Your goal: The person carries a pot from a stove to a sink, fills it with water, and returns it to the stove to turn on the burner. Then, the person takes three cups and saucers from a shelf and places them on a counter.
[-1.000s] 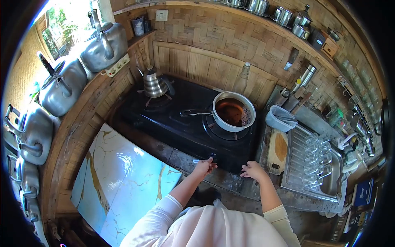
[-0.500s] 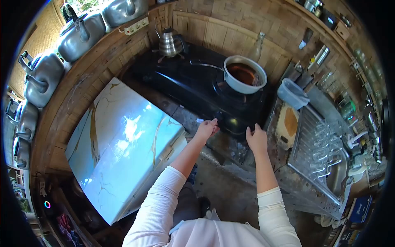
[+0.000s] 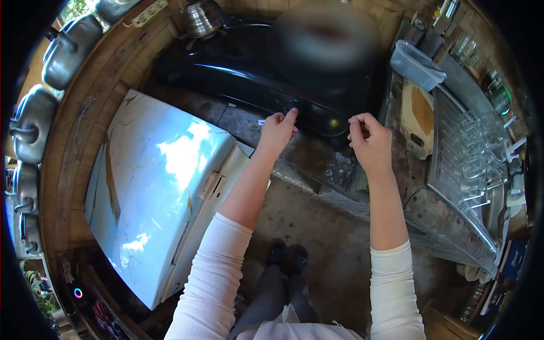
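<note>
My left hand [image 3: 277,133] is closed at the front of the black gas stove [image 3: 226,85], its thumb and fingers pinched on a dark control knob [image 3: 292,106] that they partly hide. At the stove's right front corner is my right hand [image 3: 371,141], with its fingers curled loosely inward. Whether those fingertips grip anything or touch the corner cannot be made out. Behind both hands a pot [image 3: 328,42] sits on the right burner, badly blurred in this view. On the left burner stands a metal gooseneck kettle [image 3: 199,21].
A white marbled cabinet top [image 3: 153,164] lies left of my arms. To the right are a wooden cutting board [image 3: 416,113], a clear plastic tub [image 3: 416,63] and a metal drainboard [image 3: 447,147] with several glass mugs [image 3: 481,164]. Large kettles [image 3: 34,124] line the left ledge.
My view has tilted down, so the stove sits higher. My left fingers have closed around the knob. My right hand has curled up more and its wrist has turned inward at the corner.
</note>
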{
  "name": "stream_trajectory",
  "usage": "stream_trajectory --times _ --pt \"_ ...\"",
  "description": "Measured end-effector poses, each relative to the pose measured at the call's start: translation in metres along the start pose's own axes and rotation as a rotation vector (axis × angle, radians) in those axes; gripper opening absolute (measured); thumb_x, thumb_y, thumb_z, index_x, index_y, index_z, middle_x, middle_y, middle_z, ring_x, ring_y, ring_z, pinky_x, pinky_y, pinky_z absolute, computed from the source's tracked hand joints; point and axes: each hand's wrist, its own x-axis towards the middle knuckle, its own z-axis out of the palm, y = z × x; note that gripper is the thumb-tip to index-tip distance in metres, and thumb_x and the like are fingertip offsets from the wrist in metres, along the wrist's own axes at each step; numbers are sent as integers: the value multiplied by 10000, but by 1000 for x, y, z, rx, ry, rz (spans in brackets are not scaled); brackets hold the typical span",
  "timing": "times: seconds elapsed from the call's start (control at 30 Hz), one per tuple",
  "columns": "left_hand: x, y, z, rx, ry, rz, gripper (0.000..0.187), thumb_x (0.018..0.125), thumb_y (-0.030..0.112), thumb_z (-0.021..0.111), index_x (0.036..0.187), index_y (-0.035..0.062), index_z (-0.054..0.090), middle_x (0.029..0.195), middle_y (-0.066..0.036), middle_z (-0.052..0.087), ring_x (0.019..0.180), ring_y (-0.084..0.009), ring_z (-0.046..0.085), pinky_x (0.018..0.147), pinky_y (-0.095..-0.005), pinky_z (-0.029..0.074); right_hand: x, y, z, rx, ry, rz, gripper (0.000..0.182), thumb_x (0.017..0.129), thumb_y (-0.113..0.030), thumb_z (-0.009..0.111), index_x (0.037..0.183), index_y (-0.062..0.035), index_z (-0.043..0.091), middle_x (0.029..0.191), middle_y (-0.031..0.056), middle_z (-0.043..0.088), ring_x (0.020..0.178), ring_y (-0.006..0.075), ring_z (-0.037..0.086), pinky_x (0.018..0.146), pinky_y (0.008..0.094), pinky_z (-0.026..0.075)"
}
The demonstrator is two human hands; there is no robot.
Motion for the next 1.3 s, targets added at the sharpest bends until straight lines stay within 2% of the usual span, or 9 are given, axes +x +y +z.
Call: stream_trajectory --times 0.1,0.23,0.43,0.7,0.83,0.93,1.03,1.1,1.3 --pt "8 -4 0 168 48 106 307 836 298 540 768 -2 547 602 -72 554 513 -126 504 477 -245 389 -31 -38 -4 418 -63 25 62 812 -31 518 774 -6 561 624 61 582 535 59 544 489 201 413" --pt "-3 4 -3 675 188 485 279 824 245 549 766 -27 526 596 -139 547 518 -237 530 503 -316 422 -114 -33 4 441 -366 -338 66 712 12 564 753 -38 581 689 74 613 562 177 602 517 252 469" --pt "-5 18 -7 1147 176 767 211 793 160 549 796 -47 509 658 -211 571 672 -371 568 596 -415 448 -296 72 74 321 -782 468 129 831 -148 527 918 -61 568 787 90 625 682 190 626 598 291 488" --pt "1 34 -7 1178 28 646 200 777 136 563 707 -48 531 604 -198 552 578 -345 553 552 -372 442 -507 136 80 119 -1323 760 222 816 -246 503 951 -81 564 765 120 624 713 301 606 629 373 478" --pt "7 41 -5 1270 -13 545 214 775 158 568 725 -50 554 603 -192 554 576 -331 558 552 -352 442 -531 132 76 170 -1354 662 239 842 -213 494 999 -38 539 873 140 605 771 211 607 676 313 475" --pt "6 51 -3 1321 -50 513 222 777 168 563 724 -48 568 609 -197 552 573 -335 556 558 -348 445 -531 138 74 137 -1700 851 581 820 -325 501 1327 -156 273 1400 136 210 1235 320 286 958 431 294" --pt "4 67 -1 1314 -124 340 253 781 185 571 706 -57 578 624 -183 578 558 -285 580 570 -342 458 -568 144 52 12 -1541 804 381 849 -263 414 1205 -131 385 1206 149 447 1136 323 379 907 473 320" --pt "13 68 -5 1171 -179 198 270 780 197 580 693 -58 577 634 -167 592 558 -248 589 572 -325 467 -591 158 42 -141 -1432 134 341 849 -179 369 1175 -81 395 1179 159 446 1101 350 391 904 483 311" --pt "19 60 -12 660 -226 -66 284 764 215 610 706 -62 585 661 -146 615 572 -171 598 577 -266 488 -606 164 58 -255 -1533 216 384 840 -144 366 1214 -56 360 1255 156 380 1146 351 352 918 476 300"
